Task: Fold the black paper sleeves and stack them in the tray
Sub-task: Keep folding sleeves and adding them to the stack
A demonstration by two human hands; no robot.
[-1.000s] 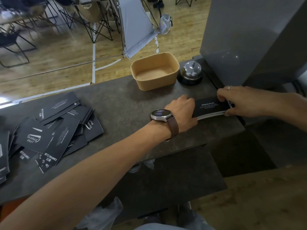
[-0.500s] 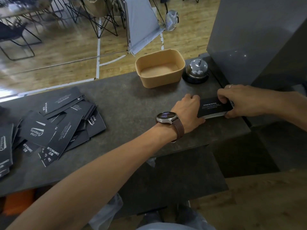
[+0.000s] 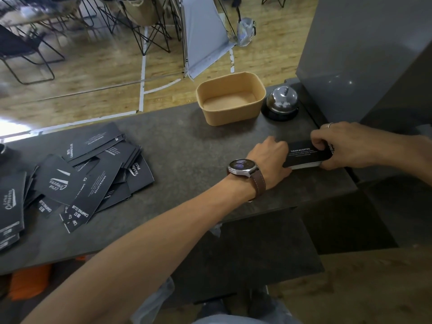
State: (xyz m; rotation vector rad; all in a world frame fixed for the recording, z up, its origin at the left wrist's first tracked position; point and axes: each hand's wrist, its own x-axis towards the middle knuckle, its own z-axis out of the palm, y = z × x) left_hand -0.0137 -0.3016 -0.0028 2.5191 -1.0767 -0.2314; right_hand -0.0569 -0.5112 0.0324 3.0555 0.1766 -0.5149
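Head view, the only view. Landmark: the tan tray (image 3: 230,99), standing on the dark counter (image 3: 182,146) with nothing visible inside it. A small stack of folded black sleeves (image 3: 306,155) lies flat on the counter in front of the tray and to its right, top face reading DRINK&COFFEE, pale edges showing along the near side. Left hand (image 3: 268,160), watch on the wrist, is curled against the stack's left end; its fingertips are hidden behind the knuckles, so whether it pinches or only butts the edge I cannot tell for certain, though it reads as gripping. Right hand (image 3: 341,146), ring on one finger, has fingers curled over the top and far end of the stack, thumb low at the near edge, holding it. Change over the last second: the left hand has slid in toward the right, closing the gap, and less of the black top face shows between the two hands; the stack itself has not left the counter. Judgement: the stack is being squared up between both hands, ready for a lift into the tray, not yet begun. Well left of the tray, the loose pile of unfolded sleeves (image 3: 88,174) sprawls untouched, so plenty of work remains. A silver call bell (image 3: 281,100) sits just right of the tray.
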